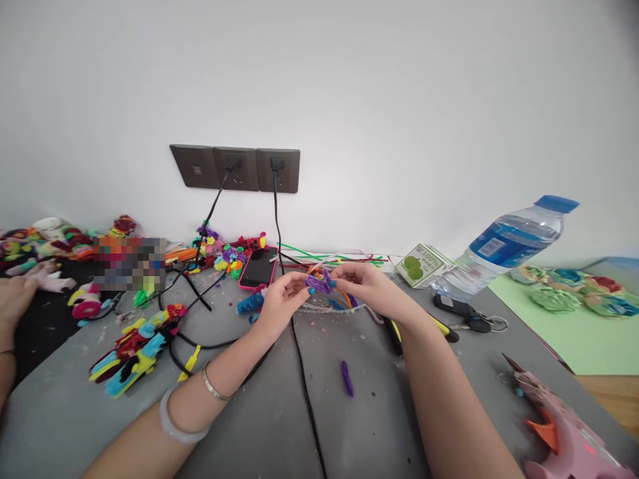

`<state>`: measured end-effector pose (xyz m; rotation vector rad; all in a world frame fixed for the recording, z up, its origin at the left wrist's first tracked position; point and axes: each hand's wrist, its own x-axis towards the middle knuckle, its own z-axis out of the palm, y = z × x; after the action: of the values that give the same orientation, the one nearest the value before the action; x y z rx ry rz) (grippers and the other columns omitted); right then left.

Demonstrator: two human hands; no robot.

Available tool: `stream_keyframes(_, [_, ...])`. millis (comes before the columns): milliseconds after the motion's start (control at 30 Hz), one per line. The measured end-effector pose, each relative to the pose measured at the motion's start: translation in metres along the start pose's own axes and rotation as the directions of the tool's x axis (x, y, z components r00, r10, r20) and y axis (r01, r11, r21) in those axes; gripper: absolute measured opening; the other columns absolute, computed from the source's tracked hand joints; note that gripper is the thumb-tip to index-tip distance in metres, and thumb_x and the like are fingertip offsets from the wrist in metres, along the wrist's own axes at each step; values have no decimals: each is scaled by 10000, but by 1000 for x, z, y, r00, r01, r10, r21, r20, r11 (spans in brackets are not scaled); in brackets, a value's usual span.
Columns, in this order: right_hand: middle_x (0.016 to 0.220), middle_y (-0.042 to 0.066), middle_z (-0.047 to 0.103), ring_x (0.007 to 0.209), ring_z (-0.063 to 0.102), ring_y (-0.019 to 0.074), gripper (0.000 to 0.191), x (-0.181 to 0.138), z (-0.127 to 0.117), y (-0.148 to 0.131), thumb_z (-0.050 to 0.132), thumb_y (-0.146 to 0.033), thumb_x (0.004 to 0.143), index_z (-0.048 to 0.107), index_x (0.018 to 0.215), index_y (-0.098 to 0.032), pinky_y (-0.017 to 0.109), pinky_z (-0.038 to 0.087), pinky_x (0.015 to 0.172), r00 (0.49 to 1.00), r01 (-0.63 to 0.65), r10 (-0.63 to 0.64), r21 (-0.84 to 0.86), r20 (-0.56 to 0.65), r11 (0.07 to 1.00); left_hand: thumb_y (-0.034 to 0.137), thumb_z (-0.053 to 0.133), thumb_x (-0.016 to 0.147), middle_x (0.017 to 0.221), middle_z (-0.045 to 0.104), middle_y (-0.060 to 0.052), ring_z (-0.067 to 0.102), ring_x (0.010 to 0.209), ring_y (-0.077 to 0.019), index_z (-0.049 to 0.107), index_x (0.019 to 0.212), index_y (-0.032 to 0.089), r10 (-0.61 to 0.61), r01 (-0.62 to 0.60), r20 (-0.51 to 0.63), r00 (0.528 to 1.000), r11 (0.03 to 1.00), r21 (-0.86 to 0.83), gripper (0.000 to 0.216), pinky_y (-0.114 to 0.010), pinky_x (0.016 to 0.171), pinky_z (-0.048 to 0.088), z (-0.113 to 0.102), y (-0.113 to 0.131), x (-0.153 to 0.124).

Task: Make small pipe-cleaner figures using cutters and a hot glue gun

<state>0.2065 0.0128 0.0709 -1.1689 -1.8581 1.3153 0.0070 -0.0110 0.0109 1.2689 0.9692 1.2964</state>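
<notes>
Both my hands meet over the middle of the grey table (279, 426). Between them is a small purple pipe-cleaner shape (319, 282), bent into loops. My left hand (282, 299) pinches its left side with thumb and fingers; that wrist wears a thin bangle and a pale bracelet. My right hand (362, 283) grips its right side, fingers curled. A short loose purple pipe-cleaner piece (347, 378) lies on the table below the hands.
A pink-cased phone (258, 268), black cables and heaps of coloured pipe-cleaner pieces (134, 349) lie at left. At right are a tilted water bottle (504, 246), a small green box (420, 263), keys (462, 311) and a pink glue gun (569, 432). Another person's hand (17, 293) rests far left.
</notes>
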Motion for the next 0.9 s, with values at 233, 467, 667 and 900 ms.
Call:
stream_keyframes(233, [588, -42, 476, 524, 391, 91, 225, 0, 5, -4, 649, -386, 773, 624, 779, -163, 231, 296, 500, 999, 30, -30, -7, -29, 1000, 362, 774, 728, 854, 710, -44, 657, 778, -165, 673, 938, 172, -22, 22, -15, 1000, 999, -32, 300, -271, 704, 532, 0, 0, 0])
stream_keyframes(467, [587, -52, 416, 537, 336, 84, 223, 0, 10, -4, 618, -380, 800, 623, 781, -158, 224, 272, 502, 995, 92, -94, -47, -41, 995, 392, 782, 726, 864, 712, -53, 655, 764, -162, 676, 936, 171, -32, 32, -4, 999, 998, -47, 323, -255, 669, 527, 0, 2, -1])
stream_keyframes(667, [599, -60, 425, 540, 350, 92, 194, 1, 12, -1, 638, -359, 811, 587, 789, -173, 232, 275, 511, 993, 112, -113, -19, -23, 993, 403, 796, 707, 821, 695, -40, 634, 708, -144, 679, 927, 166, -51, 50, -23, 998, 998, -36, 344, -243, 633, 517, 1, 2, -1])
stream_keyframes(900, [750, -1, 524, 680, 474, 136, 221, 4, 13, 1, 630, -404, 862, 602, 905, -189, 261, 410, 629, 950, 299, -289, 76, -116, 951, 448, 774, 729, 830, 682, -42, 623, 725, -141, 665, 913, 166, -28, 27, -22, 999, 999, -41, 354, -217, 598, 487, 2, 3, -2])
